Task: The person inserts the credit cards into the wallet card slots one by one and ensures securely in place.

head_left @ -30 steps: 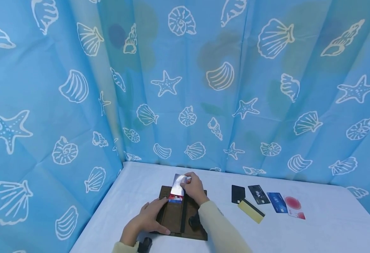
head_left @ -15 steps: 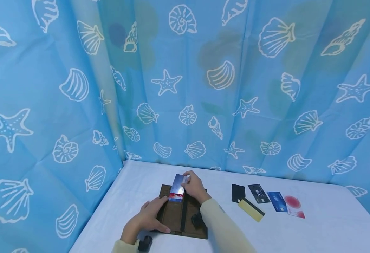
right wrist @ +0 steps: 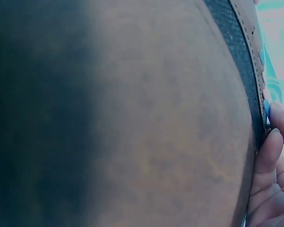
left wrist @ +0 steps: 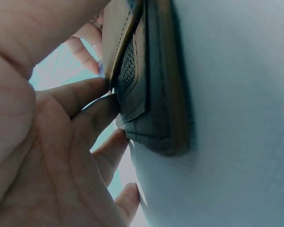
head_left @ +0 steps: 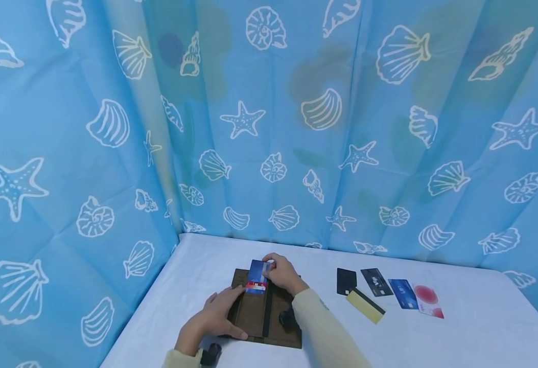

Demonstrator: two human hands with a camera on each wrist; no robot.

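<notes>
A brown wallet [head_left: 250, 319] lies opened out on the white table, with a black strap [head_left: 266, 312] running down it. From a slot near its far edge a blue card [head_left: 258, 269] stands up, above a red-and-white card [head_left: 256, 285] tucked in the wallet. My right hand [head_left: 284, 273] pinches the blue card by its upper right edge; in the right wrist view the fingertips [right wrist: 270, 142] meet at the wallet's rim. My left hand [head_left: 218, 314] rests on the wallet's left side, its extended fingers [left wrist: 102, 116] touching the wallet edge [left wrist: 146, 104] in the left wrist view.
Right of the wallet lie several loose cards: a black card [head_left: 346, 281], a yellow card with a dark stripe [head_left: 364, 306], another black card [head_left: 376, 282], a blue card [head_left: 404, 294] and a white-and-red card [head_left: 427, 300]. A blue shell-print curtain [head_left: 269, 128] borders the table.
The blue card in my right hand has slid down toward the wallet, so less of it stands out. Its glare has faded. My left hand has stayed in place.
</notes>
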